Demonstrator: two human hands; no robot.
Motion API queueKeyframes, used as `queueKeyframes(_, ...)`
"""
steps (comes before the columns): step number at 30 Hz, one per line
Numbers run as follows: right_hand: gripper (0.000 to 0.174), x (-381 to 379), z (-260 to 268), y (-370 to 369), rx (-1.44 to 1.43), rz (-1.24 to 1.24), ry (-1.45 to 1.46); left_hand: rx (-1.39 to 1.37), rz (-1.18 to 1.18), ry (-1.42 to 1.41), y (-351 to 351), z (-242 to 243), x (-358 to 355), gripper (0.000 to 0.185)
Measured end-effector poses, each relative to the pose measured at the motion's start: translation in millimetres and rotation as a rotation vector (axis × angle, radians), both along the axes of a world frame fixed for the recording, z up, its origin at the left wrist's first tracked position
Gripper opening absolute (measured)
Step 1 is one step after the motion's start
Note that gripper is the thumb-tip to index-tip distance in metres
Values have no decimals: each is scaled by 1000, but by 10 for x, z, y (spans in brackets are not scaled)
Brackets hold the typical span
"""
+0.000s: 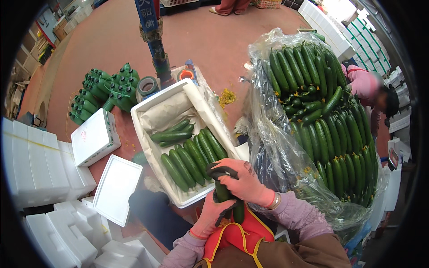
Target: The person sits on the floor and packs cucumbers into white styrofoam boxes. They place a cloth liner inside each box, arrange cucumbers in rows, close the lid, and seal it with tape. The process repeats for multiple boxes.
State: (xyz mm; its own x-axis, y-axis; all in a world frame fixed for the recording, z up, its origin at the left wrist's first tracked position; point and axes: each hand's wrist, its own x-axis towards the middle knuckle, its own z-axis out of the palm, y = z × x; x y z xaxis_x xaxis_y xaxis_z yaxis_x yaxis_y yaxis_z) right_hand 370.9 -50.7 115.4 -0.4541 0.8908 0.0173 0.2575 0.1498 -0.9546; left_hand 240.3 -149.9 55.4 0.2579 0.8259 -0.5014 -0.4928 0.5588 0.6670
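In pink work gloves with dark palms, both of my hands are closed around cucumbers (222,191) just in front of my red apron. My left hand (211,214) grips them from below, and my right hand (243,179) wraps over their upper end. How many I hold is partly hidden by the gloves. Just beyond my hands stands a white foam box (140,134) lined with cream paper (164,114). Inside it, a row of cucumbers (191,155) lies side by side at the near end, and several more (172,135) lie loosely behind them.
At right, cucumbers (335,134) are piled high in clear plastic sheeting (268,134); a person in pink (363,83) leans beside them. Stacked foam boxes (37,160) and a foam lid (117,189) are at left. Behind the box stand a blue post (149,26), tape (147,86) and green bottles (124,87).
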Motion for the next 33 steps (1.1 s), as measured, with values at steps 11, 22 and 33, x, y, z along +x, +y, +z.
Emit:
queueKeyframes(11, 78, 87, 100, 1397, 974, -378, -1146, -75, 365, -292, 497, 113, -482, 44)
queueKeyframes(22, 59, -978, -795, 1247, 502, 135, -650, 227, 968, 360, 875, -161, -1151, 54)
queueKeyframes(33, 32, -1062, -1476, 1644, 71, 152, -291, 852, -9, 1767, 2438, -944, -1362, 52)
